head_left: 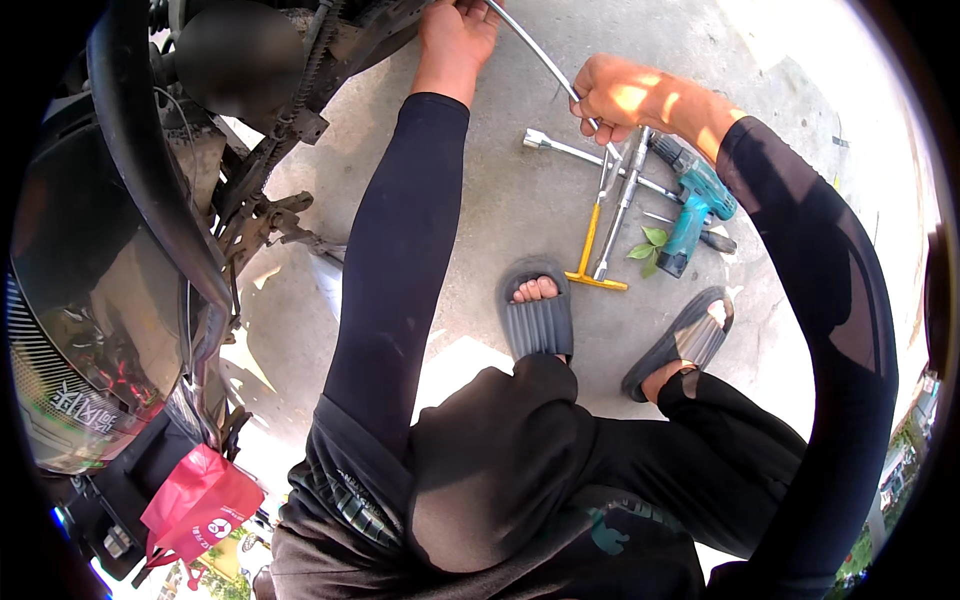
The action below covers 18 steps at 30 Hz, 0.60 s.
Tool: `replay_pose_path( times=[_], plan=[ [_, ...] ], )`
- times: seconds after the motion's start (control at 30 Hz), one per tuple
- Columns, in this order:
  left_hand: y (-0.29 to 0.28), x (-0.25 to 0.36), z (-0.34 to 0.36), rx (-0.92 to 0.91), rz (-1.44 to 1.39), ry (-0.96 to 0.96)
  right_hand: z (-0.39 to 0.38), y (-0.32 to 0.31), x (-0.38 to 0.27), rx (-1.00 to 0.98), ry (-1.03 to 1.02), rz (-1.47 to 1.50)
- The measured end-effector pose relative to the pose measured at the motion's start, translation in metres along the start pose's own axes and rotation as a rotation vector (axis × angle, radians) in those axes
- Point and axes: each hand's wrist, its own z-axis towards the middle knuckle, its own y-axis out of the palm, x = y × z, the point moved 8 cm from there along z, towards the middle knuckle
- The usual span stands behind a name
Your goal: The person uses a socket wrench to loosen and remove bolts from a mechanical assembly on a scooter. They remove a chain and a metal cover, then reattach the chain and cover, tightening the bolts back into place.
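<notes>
A long silvery metal wrench bar (540, 58) slants down from the top edge, close to the motorbike's dark underside (375, 40). My right hand (612, 95) is wrapped round its lower part. At the top edge, my left hand (458, 42) has its fingers curled at the bar's upper portion; the fingertips and the bar's far end are cut off. Below my right hand, several tools lie on the concrete: a yellow T-handle wrench (590, 240), a chrome socket wrench (622, 210), another chrome bar with a socket end (565, 149), and a teal cordless drill (688, 215).
The motorbike (150, 180) fills the left side, with a pink bag (203, 503) at the lower left. A dark-handled screwdriver (716, 241) and green leaves (650, 245) lie by the drill. My slippered feet (535, 310) stand on the concrete floor (400, 170) just below the tools.
</notes>
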Motion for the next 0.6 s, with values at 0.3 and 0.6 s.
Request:
replay_pose_path(
  times=[0.3,0.6],
  plan=[
    [0.005,-0.005,-0.015,0.156,-0.040,-0.023,-0.006,-0.006,-0.004,0.091,0.164,-0.089],
    [0.000,-0.005,-0.007,0.174,0.015,-0.023,-0.012,-0.018,-0.008,0.255,0.033,-0.452]
  ],
)
